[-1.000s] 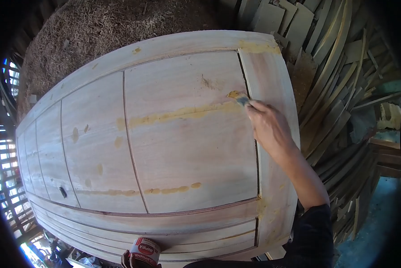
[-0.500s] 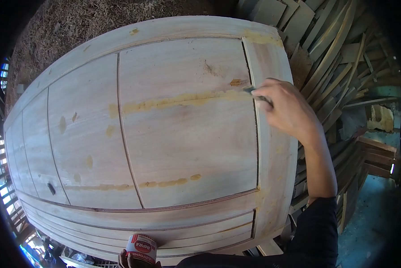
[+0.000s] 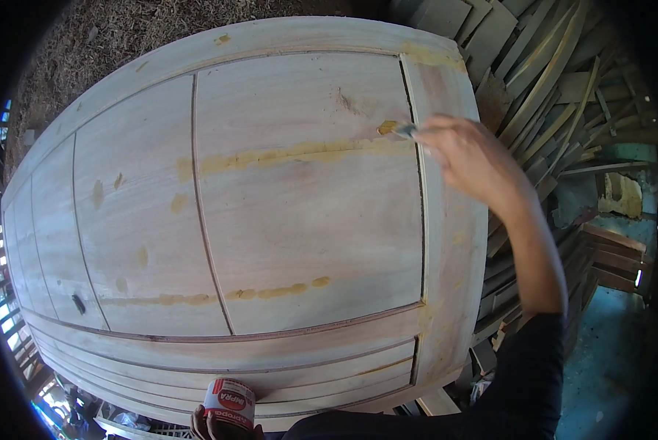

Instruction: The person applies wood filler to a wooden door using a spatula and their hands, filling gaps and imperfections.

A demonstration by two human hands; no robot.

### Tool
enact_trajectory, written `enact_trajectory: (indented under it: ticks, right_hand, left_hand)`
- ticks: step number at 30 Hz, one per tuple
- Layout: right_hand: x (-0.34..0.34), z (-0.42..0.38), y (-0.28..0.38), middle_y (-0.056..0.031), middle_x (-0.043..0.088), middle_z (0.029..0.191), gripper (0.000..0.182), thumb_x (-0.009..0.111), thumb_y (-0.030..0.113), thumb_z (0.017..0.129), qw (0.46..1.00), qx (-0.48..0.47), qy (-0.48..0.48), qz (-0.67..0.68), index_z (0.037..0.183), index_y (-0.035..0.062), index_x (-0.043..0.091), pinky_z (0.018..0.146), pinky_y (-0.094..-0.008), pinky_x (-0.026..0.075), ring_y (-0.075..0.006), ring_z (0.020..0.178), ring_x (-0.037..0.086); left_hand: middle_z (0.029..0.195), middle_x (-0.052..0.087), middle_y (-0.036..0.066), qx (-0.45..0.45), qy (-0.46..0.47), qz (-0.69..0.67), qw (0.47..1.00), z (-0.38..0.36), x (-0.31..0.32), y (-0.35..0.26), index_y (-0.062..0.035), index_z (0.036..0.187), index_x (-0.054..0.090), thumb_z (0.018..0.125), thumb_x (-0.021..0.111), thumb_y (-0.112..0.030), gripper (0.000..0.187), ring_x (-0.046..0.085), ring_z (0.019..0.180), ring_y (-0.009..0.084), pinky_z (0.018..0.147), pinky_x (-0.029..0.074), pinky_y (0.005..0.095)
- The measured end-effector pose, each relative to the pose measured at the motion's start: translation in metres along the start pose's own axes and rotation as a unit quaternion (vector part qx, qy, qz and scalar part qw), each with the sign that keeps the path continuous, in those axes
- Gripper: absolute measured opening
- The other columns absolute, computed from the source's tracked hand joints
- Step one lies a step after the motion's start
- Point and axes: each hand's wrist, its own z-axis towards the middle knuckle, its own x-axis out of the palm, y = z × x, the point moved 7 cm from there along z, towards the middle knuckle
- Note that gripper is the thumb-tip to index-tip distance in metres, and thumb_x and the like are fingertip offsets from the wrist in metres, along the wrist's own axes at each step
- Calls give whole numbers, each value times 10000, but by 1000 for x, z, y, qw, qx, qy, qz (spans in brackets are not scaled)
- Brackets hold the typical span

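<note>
My right hand (image 3: 465, 158) pinches a small putty knife (image 3: 404, 131), its blade at a wet yellow-brown patch of filler (image 3: 387, 127) near the right end of the panel. Most of the tool is hidden by my fingers. Under it lies a pale wooden door (image 3: 307, 227) with grooved panels. A long yellow filler streak (image 3: 285, 156) runs across the upper panel, and a shorter row of filler dabs (image 3: 278, 291) lies lower down. At the bottom edge my left hand (image 3: 206, 425), partly out of view, is wrapped round a red and white can (image 3: 230, 402) lettered IMPRA.
Stacked wood offcuts (image 3: 542, 95) crowd the right side beyond the door's end. Wood shavings (image 3: 145, 37) cover the ground along the far edge. A small dark object (image 3: 79, 303) rests on the door at left.
My right hand has moved slightly up, bringing the blade from the end of the long streak to the brown patch, which now looks smoother. The view has shifted slightly.
</note>
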Motion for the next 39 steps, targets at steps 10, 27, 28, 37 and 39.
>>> enact_trajectory:
  ticks: [10,27,28,37,39]
  right_hand:
    - [-5,45,-9,-21,736,1179,339,632,-83,865,953,-287,-25,-97,1128,66,786,920,-355,583,-234,996,656]
    - [43,-14,-5,-187,710,1183,236,688,13,922,945,-18,-246,213,1147,-47,729,931,-434,578,-389,1060,693]
    - [49,-13,-4,-187,712,1171,232,698,14,914,941,8,-236,241,1135,-48,731,925,-435,579,-393,1045,694]
    - [-15,7,3,-152,712,1066,188,604,-106,889,980,-180,-73,41,1015,-46,730,945,-438,580,-353,1019,706]
    - [-10,30,14,-133,710,1080,229,615,-96,881,973,-226,-45,1,1064,-31,737,948,-432,567,-339,1048,693]
  left_hand:
    - [1487,417,348,5,60,-11,998,-25,7,22,-33,1544,379,709,777,-472,1023,427,1366,546,1047,386,709]
    - [1424,543,268,13,0,-19,1000,0,3,-6,-11,1434,532,673,936,-439,962,526,1283,479,1048,448,624]
    - [1424,543,268,13,3,-14,1000,1,4,-5,-12,1435,532,673,936,-440,964,526,1283,478,1048,448,624]
    - [1428,543,269,0,32,6,999,-3,6,0,-17,1447,525,674,934,-453,978,523,1288,476,1049,447,623]
    - [1450,538,248,5,11,23,1000,-1,8,-3,-42,1468,514,691,921,-479,980,515,1309,455,1055,440,631]
